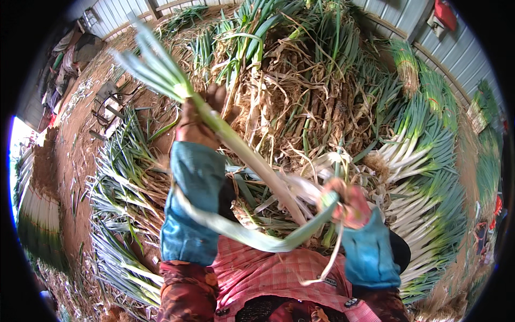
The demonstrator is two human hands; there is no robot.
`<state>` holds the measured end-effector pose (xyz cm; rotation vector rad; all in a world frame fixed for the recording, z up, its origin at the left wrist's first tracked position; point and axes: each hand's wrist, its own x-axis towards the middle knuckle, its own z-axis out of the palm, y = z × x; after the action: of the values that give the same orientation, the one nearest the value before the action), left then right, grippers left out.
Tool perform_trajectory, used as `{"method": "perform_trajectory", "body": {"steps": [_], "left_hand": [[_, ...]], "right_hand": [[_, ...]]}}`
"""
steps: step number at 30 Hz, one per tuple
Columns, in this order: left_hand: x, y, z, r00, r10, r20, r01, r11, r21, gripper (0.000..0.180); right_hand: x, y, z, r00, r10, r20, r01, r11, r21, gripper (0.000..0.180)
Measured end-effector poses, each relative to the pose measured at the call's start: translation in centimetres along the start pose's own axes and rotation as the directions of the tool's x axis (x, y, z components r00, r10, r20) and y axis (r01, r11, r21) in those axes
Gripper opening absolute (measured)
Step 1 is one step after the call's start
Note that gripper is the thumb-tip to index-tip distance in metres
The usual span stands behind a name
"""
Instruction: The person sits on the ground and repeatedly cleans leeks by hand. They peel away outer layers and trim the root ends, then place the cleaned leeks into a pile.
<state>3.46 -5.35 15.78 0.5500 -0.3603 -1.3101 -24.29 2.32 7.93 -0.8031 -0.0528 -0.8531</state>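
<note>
A long green onion slants across the middle, its green leaves pointing to the upper left and its pale stem running down to the right. My left hand is closed around it just below where the leaves fan out. My right hand, somewhat blurred, is closed on a stripped outer leaf. This leaf loops down in front of my checked apron and back up towards my left forearm. A thin shred hangs below my right hand. The onion's lower end is apart from that hand.
A big heap of untrimmed onions with dry brown leaves rises ahead. Peeled white-stemmed onions lie in a row at right. More onions lie at left, near a metal frame. Tied bundles stand at far left.
</note>
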Motion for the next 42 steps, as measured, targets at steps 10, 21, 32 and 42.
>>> {"method": "perform_trajectory", "body": {"steps": [10, 21, 32, 42], "left_hand": [[-1.5, -2.0, 1.3, 0.975, -0.1, 0.197, 0.094, 0.995, 0.04, 0.039], [-5.0, -2.7, 5.0, 0.966, -0.159, 0.203, 0.077, 0.929, 0.363, 0.027], [-2.4, 0.7, 1.0, 0.983, -0.127, 0.134, 0.09, 0.964, 0.251, 0.032], [-6.5, -2.6, 5.8, 0.947, -0.142, 0.288, -0.005, 0.89, 0.456, 0.031]], "right_hand": [[3.8, -3.5, 3.0, 0.852, -0.306, -0.425, -0.332, 0.311, -0.89, 0.034], [10.7, 1.0, 5.0, 0.862, -0.506, -0.019, -0.256, -0.403, -0.879, 0.033], [0.0, -4.0, 1.1, 0.652, -0.498, -0.571, 0.229, 0.848, -0.478, 0.017], [12.2, -2.9, 9.5, 0.835, -0.355, -0.419, -0.211, 0.498, -0.841, 0.03]]}}
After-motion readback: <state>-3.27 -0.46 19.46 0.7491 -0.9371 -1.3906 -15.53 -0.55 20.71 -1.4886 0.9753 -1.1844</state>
